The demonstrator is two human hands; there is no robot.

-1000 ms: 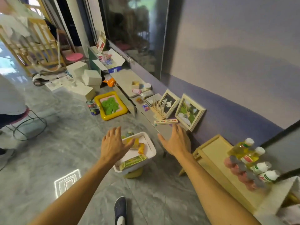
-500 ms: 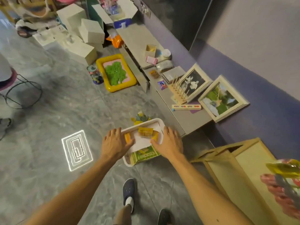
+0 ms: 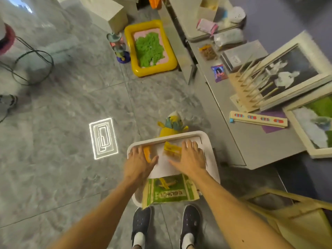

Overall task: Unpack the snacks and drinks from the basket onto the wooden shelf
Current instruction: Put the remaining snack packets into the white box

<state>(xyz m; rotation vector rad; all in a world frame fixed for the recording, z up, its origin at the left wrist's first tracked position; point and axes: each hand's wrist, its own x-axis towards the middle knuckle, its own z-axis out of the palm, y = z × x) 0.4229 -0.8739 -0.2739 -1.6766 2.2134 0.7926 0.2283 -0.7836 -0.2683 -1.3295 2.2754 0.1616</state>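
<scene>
Inside one basket [image 3: 212, 148]: two hands, three snack packets.

Both hands [image 3: 162, 163] (fingers spread) inside white basket [image 3: 212, 155].

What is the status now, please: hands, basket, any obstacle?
Left hand and right hand both open, reaching into the white basket. Green snack packet and yellow packets not yet gripped. Yellow toy behind basket; nothing blocking.

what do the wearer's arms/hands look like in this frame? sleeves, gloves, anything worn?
Both forearms are bare up to the frame edge: no sleeves in view. Left hand and right hand have no gloves; no rings, watch or bands visible. No cables or markings. Lower down: dark perforated slip-on shoes with white socks.
</scene>
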